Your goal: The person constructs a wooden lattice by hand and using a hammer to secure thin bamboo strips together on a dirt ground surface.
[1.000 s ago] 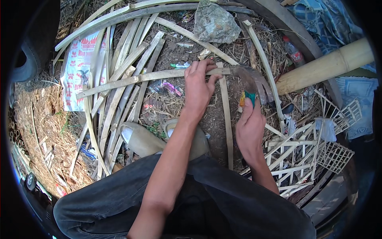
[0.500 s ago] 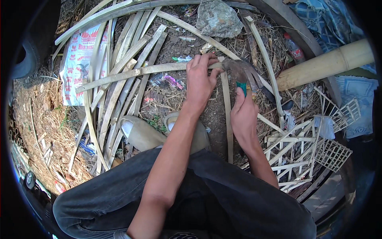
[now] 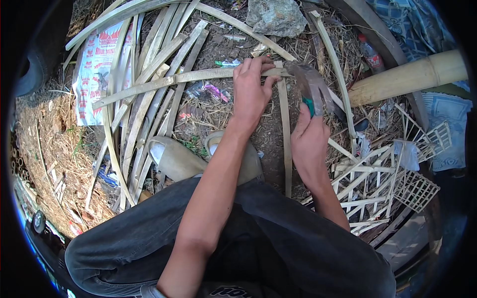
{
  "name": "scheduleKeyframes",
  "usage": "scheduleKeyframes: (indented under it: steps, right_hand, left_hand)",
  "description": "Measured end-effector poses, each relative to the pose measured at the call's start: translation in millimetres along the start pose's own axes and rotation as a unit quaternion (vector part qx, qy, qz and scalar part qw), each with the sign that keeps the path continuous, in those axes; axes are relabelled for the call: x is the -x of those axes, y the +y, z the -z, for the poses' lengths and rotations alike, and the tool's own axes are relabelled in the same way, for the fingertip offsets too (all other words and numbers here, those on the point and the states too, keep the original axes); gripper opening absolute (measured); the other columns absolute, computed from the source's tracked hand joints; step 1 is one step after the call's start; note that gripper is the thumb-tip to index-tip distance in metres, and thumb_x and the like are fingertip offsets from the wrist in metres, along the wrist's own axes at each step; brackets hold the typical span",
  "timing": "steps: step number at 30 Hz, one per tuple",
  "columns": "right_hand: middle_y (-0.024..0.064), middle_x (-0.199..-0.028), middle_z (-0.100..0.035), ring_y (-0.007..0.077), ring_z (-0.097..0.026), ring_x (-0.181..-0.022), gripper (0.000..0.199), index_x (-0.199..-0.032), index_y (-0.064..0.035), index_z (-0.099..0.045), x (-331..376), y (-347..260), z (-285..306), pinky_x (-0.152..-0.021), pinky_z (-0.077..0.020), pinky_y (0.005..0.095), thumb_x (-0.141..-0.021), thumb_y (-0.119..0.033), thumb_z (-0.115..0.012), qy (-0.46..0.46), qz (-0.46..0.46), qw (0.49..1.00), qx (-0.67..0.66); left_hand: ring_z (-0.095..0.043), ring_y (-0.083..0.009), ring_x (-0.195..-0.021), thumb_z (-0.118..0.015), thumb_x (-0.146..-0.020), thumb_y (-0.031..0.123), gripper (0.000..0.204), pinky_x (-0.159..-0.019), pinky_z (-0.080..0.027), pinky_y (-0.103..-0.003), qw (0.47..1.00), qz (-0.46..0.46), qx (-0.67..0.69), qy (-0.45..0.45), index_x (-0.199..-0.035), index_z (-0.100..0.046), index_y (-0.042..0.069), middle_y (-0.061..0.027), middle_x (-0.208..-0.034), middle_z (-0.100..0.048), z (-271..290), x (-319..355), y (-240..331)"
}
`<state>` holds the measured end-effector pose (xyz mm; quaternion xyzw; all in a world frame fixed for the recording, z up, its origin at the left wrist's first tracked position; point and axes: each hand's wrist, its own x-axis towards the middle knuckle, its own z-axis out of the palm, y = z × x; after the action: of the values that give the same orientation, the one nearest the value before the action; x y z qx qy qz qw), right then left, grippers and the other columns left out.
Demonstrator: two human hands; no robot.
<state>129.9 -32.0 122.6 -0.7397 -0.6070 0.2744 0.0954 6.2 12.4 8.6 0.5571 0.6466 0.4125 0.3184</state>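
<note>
Above your shoes (image 3: 180, 163), your left hand (image 3: 252, 92) is closed on a long, pale bamboo strip (image 3: 198, 76), with the fingers over its far edge and the thumb near its right end. The strip runs leftward from your grip, bowing slightly, and its far left part passes over a loose heap of bamboo strips (image 3: 144, 102). Your right hand (image 3: 309, 144) is wrapped around the green handle (image 3: 308, 105) of a broad-bladed knife (image 3: 310, 82). The dark blade is blurred and stands just beside the strip's right end; you cannot tell from this view whether the two touch.

Beneath the right end of the strip you hold, a second strip (image 3: 284, 134) lies on the soil, pointing back toward your dark trousers (image 3: 134, 233). Past the heap on your left is a white and red printed sack (image 3: 87, 104), partly covered by strips. Beyond your hands sits a grey rock (image 3: 276, 19). To your right are a thick bamboo pole (image 3: 412, 77), a red-capped plastic bottle (image 3: 371, 54) near it, and, closer to you, a tangle of thin slats (image 3: 367, 174) beside a lattice panel (image 3: 416, 191).
</note>
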Motion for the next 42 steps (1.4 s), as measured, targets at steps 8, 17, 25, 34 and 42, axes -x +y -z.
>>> scheduleKeyframes:
  steps: [8,17,25,34,42]
  right_hand:
    - [0.026,-0.068,-0.059,0.0458,-0.061,-0.06,0.035,-0.111,0.0086,-0.058,4,3,2,-0.053,-0.0425,0.0475,-0.112,-0.024,-0.044,0.045,0.01,0.998,-0.041]
    - [0.0303,-0.064,-0.059,0.0527,-0.063,-0.064,0.032,-0.113,0.0077,-0.059,3,4,-2,-0.056,-0.046,0.055,-0.109,-0.022,-0.049,0.071,0.018,0.996,-0.046]
    - [0.0269,-0.069,-0.059,0.0484,-0.061,-0.061,0.037,-0.109,0.0071,-0.06,3,9,-6,-0.054,-0.0423,0.0501,-0.112,-0.025,-0.042,0.125,0.108,0.986,-0.036]
    - [0.0253,-0.067,-0.059,0.0475,-0.06,-0.061,0.038,-0.107,0.0079,-0.059,-5,19,-4,-0.056,-0.0434,0.0513,-0.112,-0.026,-0.045,0.067,0.031,0.997,-0.008]
    - [0.021,-0.064,-0.06,0.0381,-0.061,-0.057,0.036,-0.106,0.0076,-0.058,-4,21,-10,-0.051,-0.0421,0.0476,-0.111,-0.025,-0.044,0.054,0.031,0.998,0.008]
  left_hand:
    - [-0.064,-0.0296,-0.103,-0.085,-0.079,0.012,0.041,-0.097,-0.041,-0.043,1.0,-0.002,-0.003,-0.005,-0.114,-0.065,0.003,-0.0073,-0.104,-0.077,-2,1,-4]
    - [-0.064,-0.0294,-0.103,-0.085,-0.079,0.014,0.04,-0.097,-0.042,-0.043,1.0,-0.011,-0.001,-0.003,-0.112,-0.065,0.002,-0.0065,-0.103,-0.077,-1,1,-2]
    - [-0.064,-0.0297,-0.103,-0.085,-0.079,0.014,0.039,-0.096,-0.042,-0.043,1.0,-0.011,-0.005,0.008,-0.111,-0.066,0.003,-0.0069,-0.103,-0.077,-2,-1,-5]
    - [-0.064,-0.0296,-0.103,-0.085,-0.08,0.015,0.039,-0.097,-0.041,-0.043,1.0,-0.004,0.003,-0.006,-0.112,-0.067,0.003,-0.008,-0.105,-0.075,0,2,-3]
    - [-0.065,-0.0291,-0.103,-0.085,-0.08,0.015,0.037,-0.098,-0.041,-0.044,1.0,-0.011,0.002,0.0,-0.11,-0.068,0.003,-0.0071,-0.104,-0.076,-2,-1,-1]
